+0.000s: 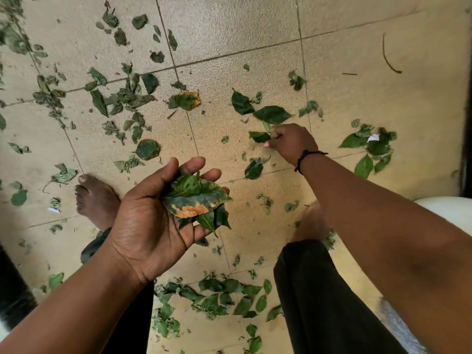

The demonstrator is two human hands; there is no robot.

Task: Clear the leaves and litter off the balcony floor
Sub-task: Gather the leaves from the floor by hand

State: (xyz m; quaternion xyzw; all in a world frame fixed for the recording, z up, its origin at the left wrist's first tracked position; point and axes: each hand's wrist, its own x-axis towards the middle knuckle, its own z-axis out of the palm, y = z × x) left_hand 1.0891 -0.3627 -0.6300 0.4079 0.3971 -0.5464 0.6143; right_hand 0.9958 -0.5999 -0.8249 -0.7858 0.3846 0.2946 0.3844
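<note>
— What is your left hand [153,215] doing?

— It is palm up over the tiled floor [370,98], fingers loosely curled, its grip cupping a small stack of leaves [198,200]. The top one is green blotched with orange; its long axis runs across my palm, tip towards my right.

— And the right hand [291,143]?

— It is down at the floor, its grip clenched in a pinch on a dark green leaf [259,136]. That leaf lies level with the tile, its long axis left to right and its free end pointing left, away from my knuckles. A black cord bracelet [305,159] sits on that wrist.

— Where is the rest?

— Scattered leaves [122,98] lie thick on the far left tiles, more between my legs, and a cluster with a white paper scrap [373,137] sits right of my right hand. A curved twig [388,56] lies far right. My bare left foot [95,200] stands on the floor beside my left hand.
</note>
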